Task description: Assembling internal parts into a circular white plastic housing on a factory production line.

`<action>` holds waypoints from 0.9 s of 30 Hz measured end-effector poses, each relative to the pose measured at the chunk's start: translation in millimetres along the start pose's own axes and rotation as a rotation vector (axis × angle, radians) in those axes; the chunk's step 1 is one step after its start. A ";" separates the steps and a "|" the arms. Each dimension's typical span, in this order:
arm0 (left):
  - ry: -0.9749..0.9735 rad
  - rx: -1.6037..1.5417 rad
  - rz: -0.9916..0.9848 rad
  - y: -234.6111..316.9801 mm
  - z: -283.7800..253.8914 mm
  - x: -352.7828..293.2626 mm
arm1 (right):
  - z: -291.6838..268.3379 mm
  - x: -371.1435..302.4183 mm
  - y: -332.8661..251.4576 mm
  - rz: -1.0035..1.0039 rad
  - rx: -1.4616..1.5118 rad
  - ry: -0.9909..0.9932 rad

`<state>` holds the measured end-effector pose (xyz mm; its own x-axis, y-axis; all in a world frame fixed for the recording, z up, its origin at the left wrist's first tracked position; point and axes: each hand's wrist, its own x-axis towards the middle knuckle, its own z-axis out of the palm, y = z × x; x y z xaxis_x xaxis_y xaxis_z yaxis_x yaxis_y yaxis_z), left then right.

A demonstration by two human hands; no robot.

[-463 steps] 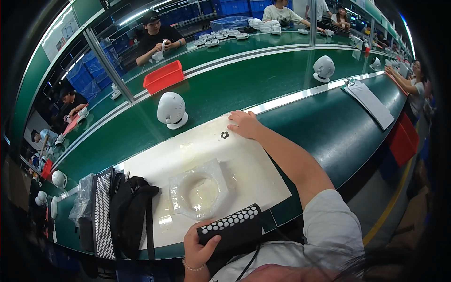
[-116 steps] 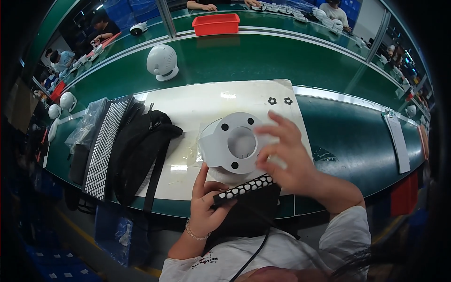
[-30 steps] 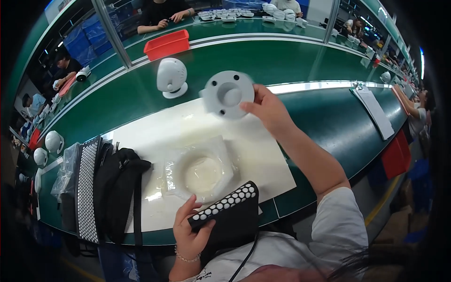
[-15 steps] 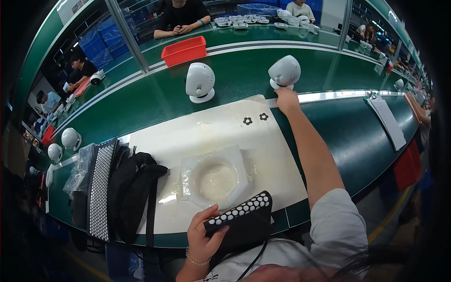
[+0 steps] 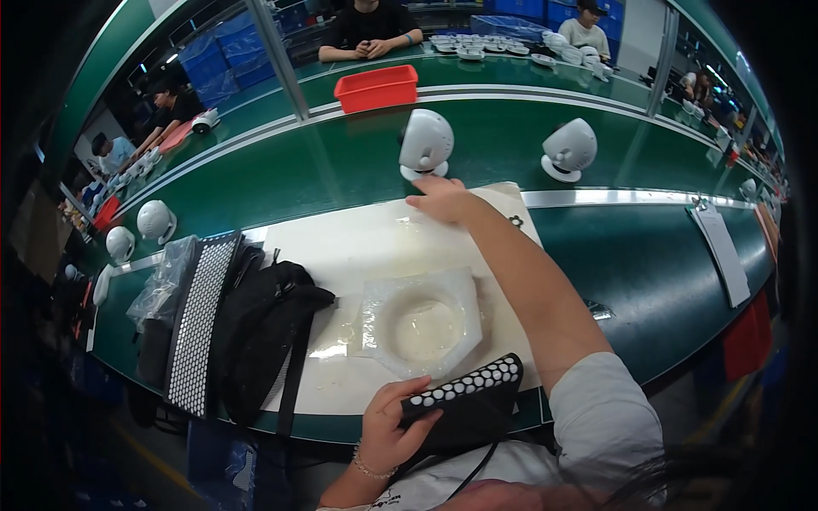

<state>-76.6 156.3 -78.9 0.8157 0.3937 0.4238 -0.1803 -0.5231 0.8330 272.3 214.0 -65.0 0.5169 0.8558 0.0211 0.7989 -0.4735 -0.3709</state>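
Black, white-dotted pouch [image 5: 464,396]; flat, oblong

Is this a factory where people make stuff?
Probably yes, an assembly line. Long green workbenches run in rows, identical round white plastic devices stand along them, other workers sit further back, and a red plastic bin waits on the next bench.

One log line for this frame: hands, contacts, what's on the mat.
left hand: grips black dotted pad | right hand: flat on white mat, near white dome unit | clear tray: mid-mat, untouched
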 end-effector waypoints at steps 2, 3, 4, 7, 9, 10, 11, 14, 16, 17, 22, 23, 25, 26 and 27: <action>-0.009 0.009 -0.021 1.2 -0.5 0.1 | 13.3 13.4 5.6 0.058 -0.075 0.133; -0.014 0.002 0.003 0.5 -0.6 0.0 | 20.3 16.5 7.3 0.085 -0.114 0.203; -0.018 -0.005 0.024 -0.1 -0.9 -1.0 | 25.3 14.2 3.5 0.082 -0.138 0.289; -0.020 -0.008 -0.016 4.6 -3.5 1.2 | 19.5 10.5 0.2 0.110 -0.154 0.310; -0.023 -0.026 -0.041 8.3 -3.9 1.8 | 14.7 6.1 5.9 0.069 -0.124 0.446; -0.018 -0.020 -0.047 7.6 -4.0 0.9 | 9.4 2.5 3.9 0.025 -0.090 0.583; -0.014 -0.015 -0.052 7.0 -3.7 0.0 | 4.6 -1.0 0.7 -0.019 -0.055 0.720; 0.007 -0.066 -0.064 1.6 -1.2 -1.9 | -24.9 -24.3 -9.3 -0.072 0.194 0.696; 0.021 -0.069 -0.062 2.4 0.1 0.0 | -44.6 -47.4 -24.0 -0.029 0.614 0.629; 0.029 -0.087 -0.070 2.5 1.1 -1.6 | -53.2 -62.6 -35.0 -0.037 0.617 0.618; 0.040 -0.099 -0.066 -0.6 -0.3 -4.9 | -64.5 -135.4 -71.5 -0.139 1.257 0.233; 0.046 -0.093 -0.072 -0.9 -0.6 -5.4 | -65.7 -146.9 -75.7 -0.127 1.233 0.165; 0.037 -0.109 -0.064 0.9 -0.1 -4.6 | -59.1 -163.3 -78.4 -0.081 1.183 0.097; 0.047 -0.101 -0.064 1.8 0.4 -3.5 | -52.2 -168.2 -73.7 -0.038 1.139 0.046; 0.052 -0.097 -0.053 2.5 0.8 -2.9 | -45.6 -173.5 -70.9 0.005 1.094 -0.005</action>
<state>-79.0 153.2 -78.4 0.7964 0.4587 0.3940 -0.1922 -0.4258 0.8842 139.9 89.5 0.0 0.5164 0.8562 0.0144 0.0905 -0.0378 -0.9952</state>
